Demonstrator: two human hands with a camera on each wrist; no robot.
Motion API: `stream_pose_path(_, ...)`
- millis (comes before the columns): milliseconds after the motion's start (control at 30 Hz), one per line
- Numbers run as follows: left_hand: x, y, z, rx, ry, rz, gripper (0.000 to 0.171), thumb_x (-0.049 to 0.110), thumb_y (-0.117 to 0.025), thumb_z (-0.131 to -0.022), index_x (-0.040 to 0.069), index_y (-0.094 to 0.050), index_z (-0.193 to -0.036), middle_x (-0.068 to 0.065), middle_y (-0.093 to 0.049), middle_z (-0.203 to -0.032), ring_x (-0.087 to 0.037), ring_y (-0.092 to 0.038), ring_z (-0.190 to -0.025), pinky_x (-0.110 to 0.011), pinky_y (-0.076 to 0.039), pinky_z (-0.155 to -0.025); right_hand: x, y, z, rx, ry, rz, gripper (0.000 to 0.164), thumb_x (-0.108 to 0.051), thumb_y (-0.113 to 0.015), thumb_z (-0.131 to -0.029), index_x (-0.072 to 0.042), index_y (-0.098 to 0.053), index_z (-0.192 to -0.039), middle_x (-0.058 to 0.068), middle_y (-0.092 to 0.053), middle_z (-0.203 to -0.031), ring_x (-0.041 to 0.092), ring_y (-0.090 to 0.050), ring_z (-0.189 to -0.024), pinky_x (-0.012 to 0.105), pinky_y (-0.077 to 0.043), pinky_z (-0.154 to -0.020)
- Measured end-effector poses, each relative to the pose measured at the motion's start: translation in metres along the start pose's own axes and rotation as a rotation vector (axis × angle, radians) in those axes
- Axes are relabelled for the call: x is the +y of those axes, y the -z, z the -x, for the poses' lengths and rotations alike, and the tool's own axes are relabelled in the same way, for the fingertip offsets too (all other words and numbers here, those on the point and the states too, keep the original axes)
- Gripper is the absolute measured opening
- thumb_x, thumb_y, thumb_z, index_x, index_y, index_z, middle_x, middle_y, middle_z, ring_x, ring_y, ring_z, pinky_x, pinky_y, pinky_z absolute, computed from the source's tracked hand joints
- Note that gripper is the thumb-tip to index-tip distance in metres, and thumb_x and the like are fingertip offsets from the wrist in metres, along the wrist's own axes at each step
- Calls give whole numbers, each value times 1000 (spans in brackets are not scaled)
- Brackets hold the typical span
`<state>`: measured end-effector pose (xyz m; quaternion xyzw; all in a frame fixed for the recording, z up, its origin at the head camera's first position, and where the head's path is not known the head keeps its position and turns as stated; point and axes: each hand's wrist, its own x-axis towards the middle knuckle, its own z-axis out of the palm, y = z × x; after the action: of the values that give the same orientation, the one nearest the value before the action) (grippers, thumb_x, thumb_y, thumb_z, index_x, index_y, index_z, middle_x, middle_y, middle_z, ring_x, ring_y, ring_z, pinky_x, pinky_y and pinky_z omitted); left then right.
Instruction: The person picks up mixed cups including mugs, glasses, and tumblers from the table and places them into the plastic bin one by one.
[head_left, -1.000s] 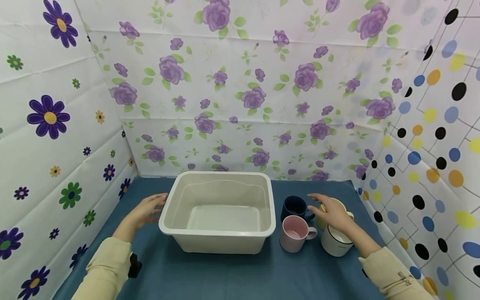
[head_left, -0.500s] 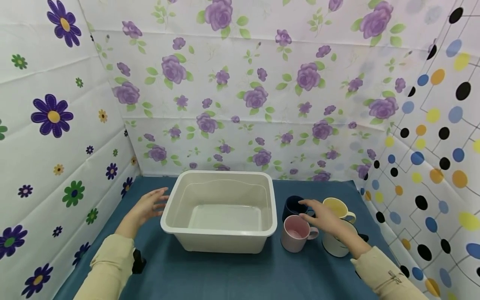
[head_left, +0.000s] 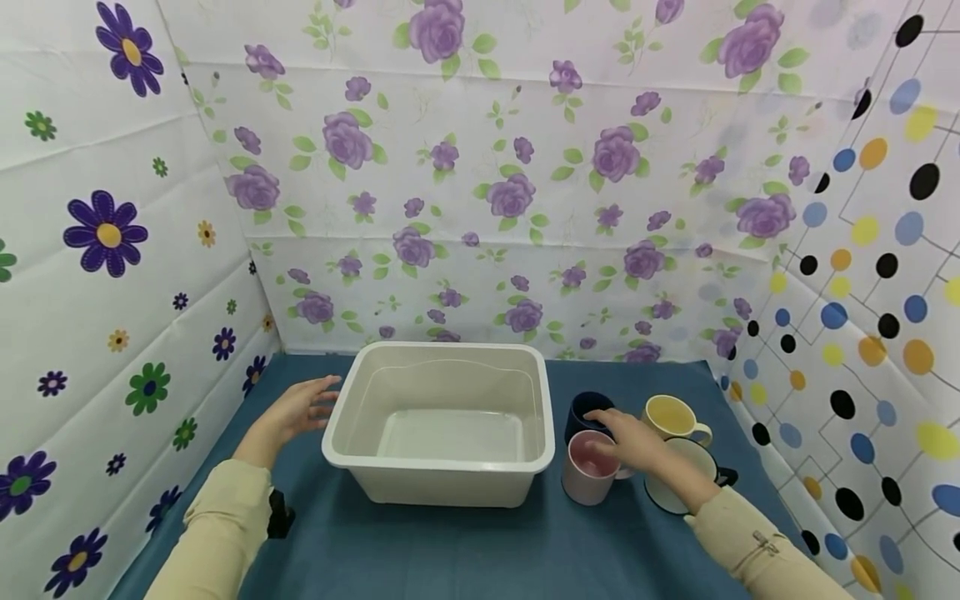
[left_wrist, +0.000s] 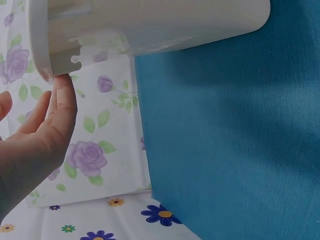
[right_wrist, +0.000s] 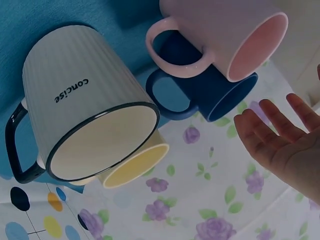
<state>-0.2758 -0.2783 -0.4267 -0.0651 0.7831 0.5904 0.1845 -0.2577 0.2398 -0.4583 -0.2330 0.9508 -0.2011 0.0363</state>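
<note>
My right hand hovers over the pink mug and the dark blue mug, fingers spread and nothing held. In the right wrist view that hand is apart from the mug rims. Behind its wrist stand a white mug with a black rim, black handle and the word "concise", and a yellow mug. At the left end of a cream plastic basin, my left hand has its fingers extended. The left wrist view shows those fingertips right at the basin's rim.
A blue cloth covers the table. Patterned sheets hang around it: purple roses at the back, daisies on the left, coloured dots on the right. The basin's inside shows nothing in it.
My right hand has moved left from above the yellow and white mugs to above the pink and dark blue ones. The left hand has barely moved; the mugs and basin stay put.
</note>
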Motion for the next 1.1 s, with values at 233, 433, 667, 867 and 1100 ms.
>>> stream_pose_path(233,-2,0,-3,-4,-7,9,58,30,-35,-103,3,-15,-151,-28,-21,-151,-5,-57,-98,-33,-51,-91,-3,-5,-1,-7,-8,1,51,-30,-67,-87,0,-55,-126,23,-59,-121,37,-59,-105,52,-52,-86)
stream_pose_path(433,-4,0,-4,-14,-36,-12,59,7,-46,-97,0,-18,-149,-28,-23,-151,0,-58,-88,-30,-52,-85,-4,-11,-2,-23,-45,45,54,-34,-70,-83,-3,-56,-126,22,-58,-120,37,-59,-100,51,-55,-79)
stream_pose_path(667,-4,-2,-2,-11,-30,-40,68,7,-55,-94,1,-17,-150,-28,-22,-151,-28,-52,-118,-49,-44,-100,-9,-13,-3,-65,-99,77,60,-40,-71,-81,-6,-56,-128,20,-56,-123,37,-58,-98,53,-55,-77)
stream_pose_path(867,-4,-2,-1,-24,-34,-48,71,3,-58,-91,2,-18,-150,-28,-20,-152,-40,-38,-131,-47,-46,-98,-14,-16,0,-91,-123,96,62,-42,-73,-79,-9,-55,-128,21,-54,-119,38,-58,-93,52,-55,-70)
stream_pose_path(1100,-5,1,-2,-68,-51,-76,73,6,-60,-91,3,-18,-150,-28,-23,-151,-30,-50,-122,-48,-47,-99,-16,-22,4,-83,-131,108,54,-32,-72,-79,-9,-56,-126,20,-52,-107,31,-56,-77,47,-54,-61)
